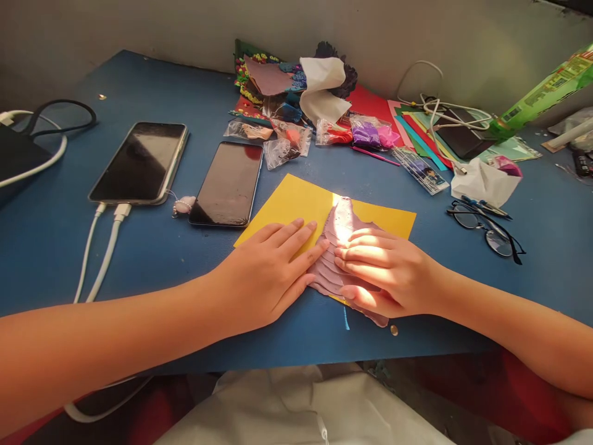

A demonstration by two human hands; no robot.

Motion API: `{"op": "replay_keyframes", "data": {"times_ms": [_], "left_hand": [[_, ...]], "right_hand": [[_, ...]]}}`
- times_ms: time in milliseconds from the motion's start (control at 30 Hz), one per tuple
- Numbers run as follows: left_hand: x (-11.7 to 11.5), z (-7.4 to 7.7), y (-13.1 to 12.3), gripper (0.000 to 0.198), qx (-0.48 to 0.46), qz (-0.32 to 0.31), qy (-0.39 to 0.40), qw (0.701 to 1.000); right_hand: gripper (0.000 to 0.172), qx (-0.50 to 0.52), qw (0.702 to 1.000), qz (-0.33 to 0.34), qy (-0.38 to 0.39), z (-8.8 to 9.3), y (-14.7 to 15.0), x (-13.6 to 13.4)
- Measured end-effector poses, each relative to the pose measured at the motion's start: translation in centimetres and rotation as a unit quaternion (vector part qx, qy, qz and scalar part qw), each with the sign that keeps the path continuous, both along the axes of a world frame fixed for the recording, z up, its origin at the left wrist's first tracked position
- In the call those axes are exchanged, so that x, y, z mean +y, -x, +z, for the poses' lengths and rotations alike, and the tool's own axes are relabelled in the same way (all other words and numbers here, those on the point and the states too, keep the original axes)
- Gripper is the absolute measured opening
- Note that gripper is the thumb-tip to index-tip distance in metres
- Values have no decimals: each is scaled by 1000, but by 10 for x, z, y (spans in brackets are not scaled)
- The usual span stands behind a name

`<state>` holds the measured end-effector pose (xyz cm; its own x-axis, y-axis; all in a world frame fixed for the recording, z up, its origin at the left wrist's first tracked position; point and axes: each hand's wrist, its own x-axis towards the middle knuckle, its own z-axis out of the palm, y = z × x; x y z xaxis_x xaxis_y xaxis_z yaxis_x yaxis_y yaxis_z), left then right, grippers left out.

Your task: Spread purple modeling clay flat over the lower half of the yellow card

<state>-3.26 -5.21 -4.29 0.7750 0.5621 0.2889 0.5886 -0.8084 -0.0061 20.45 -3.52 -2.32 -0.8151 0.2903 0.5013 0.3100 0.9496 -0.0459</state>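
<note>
A yellow paper sheet (pixel 296 201) lies on the blue table (pixel 152 259) in front of me. On it sits a flattened mauve clay shape (pixel 337 230) with ridged layers, lit by a patch of sunlight. My left hand (pixel 269 272) lies flat, fingers stretched out, resting on the yellow sheet with its fingertips against the clay's left edge. My right hand (pixel 384 269) lies flat on the clay, fingers extended and pressing down on it. Neither hand grips anything.
Two dark phones (pixel 139 162) (pixel 228 184) lie at the left, with white cables (pixel 99 247) plugged into one. Small bags of coloured clay (pixel 370 131), coloured paper sheets (pixel 417 133) and craft scraps (pixel 287 80) crowd the back. Glasses (pixel 486 225) lie at the right, near crumpled tissue (pixel 482 179).
</note>
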Motion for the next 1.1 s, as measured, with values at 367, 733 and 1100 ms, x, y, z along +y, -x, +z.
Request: {"op": "replay_keyframes", "data": {"times_ms": [367,733,1100], "left_hand": [[5,1,2,46,-6,-13,37,999],[0,0,1,48,-68,-22,56,996],[2,1,-1,51,-76,-19,42,996]], "right_hand": [[20,18,999,21,37,-4,-9,2],[23,-19,1000,-18,6,8,-14,25],[29,-32,999,-23,16,-10,-1,16]]}}
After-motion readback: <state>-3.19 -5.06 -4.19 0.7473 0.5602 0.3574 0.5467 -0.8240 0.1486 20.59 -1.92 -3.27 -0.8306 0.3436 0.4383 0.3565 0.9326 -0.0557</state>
